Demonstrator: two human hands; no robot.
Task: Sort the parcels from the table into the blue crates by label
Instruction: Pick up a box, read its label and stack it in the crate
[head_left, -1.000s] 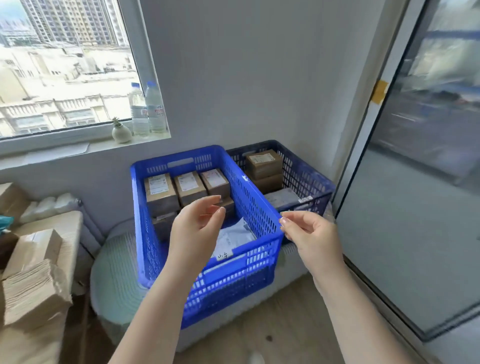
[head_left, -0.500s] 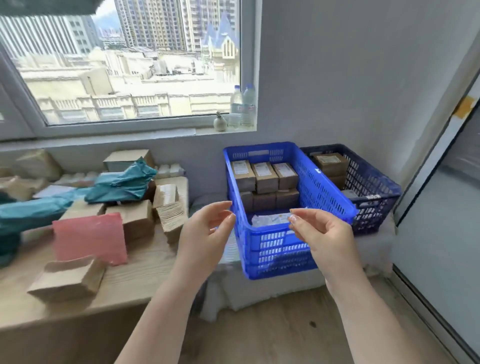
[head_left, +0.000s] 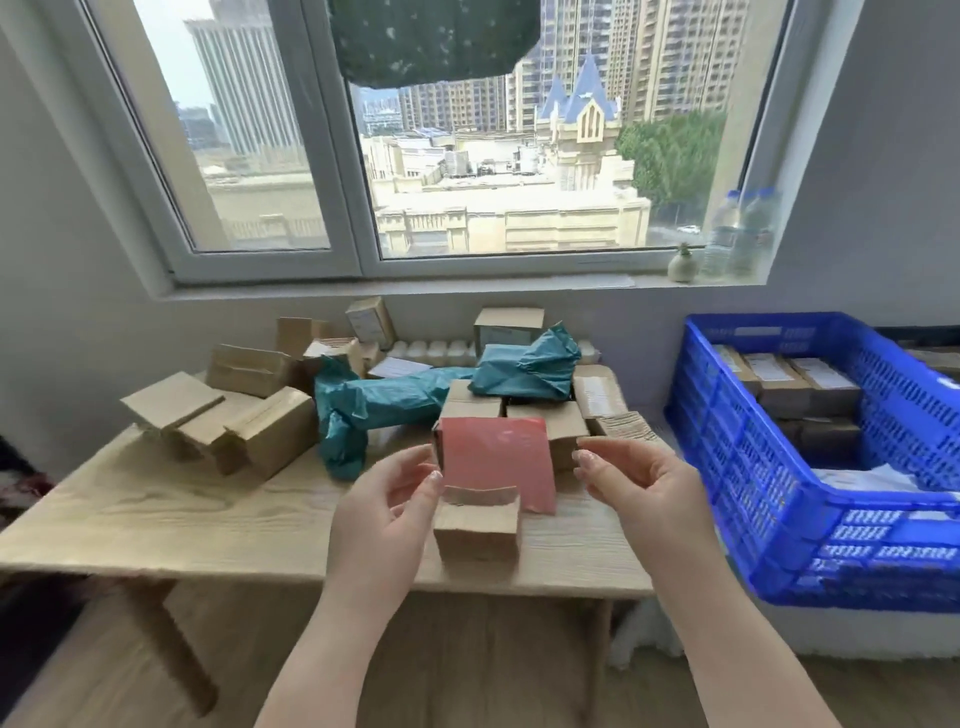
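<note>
Left hand (head_left: 384, 512) and right hand (head_left: 641, 491) raised, fingers loosely spread, holding nothing, above pale wooden table (head_left: 156, 514) strewn with parcels, blue perforated plastic crate (head_left: 769, 467) (partly filled) just right, teal plastic mailer (head_left: 384, 397), pink flat mailer (head_left: 493, 457), small brown cardboard box (head_left: 478, 527) between the hands.

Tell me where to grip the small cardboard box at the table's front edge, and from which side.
Grip the small cardboard box across its left and right side walls, coming from above and the near side. It sits alone at the table front, sides clear, between the left hand and right hand. Its top flap looks bowed, so avoid pinching there.
</note>
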